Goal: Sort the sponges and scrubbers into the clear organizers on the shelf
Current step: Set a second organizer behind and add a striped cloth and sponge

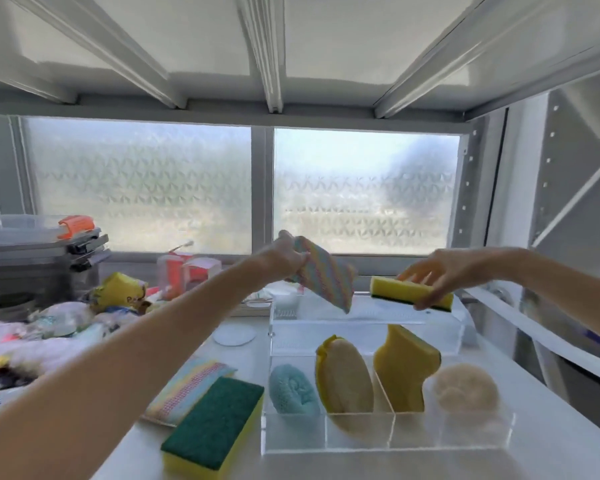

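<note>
My left hand [286,256] grips a pastel rainbow-striped sponge [324,275] by its top corner, holding it tilted above the rear clear organizer [454,336]. My right hand [437,277] pinches a yellow sponge with a dark green underside [404,292] over the same organizer. The front clear organizer [361,446] has divided sections holding a blue scrubber [293,393], a beige oval scrubber with yellow trim [345,379], a shaped yellow sponge [404,368] and a round beige scrubber [465,389]. A green-topped yellow sponge [213,424] and a striped cloth sponge [193,386] lie on the shelf to the left.
A heap of bagged items [49,327] and stacked grey containers [39,251] fill the left side. Red and clear containers [184,271] stand at the back by the frosted window [142,181]. A white round pad [234,336] lies on the shelf. The upper shelf's underside hangs overhead.
</note>
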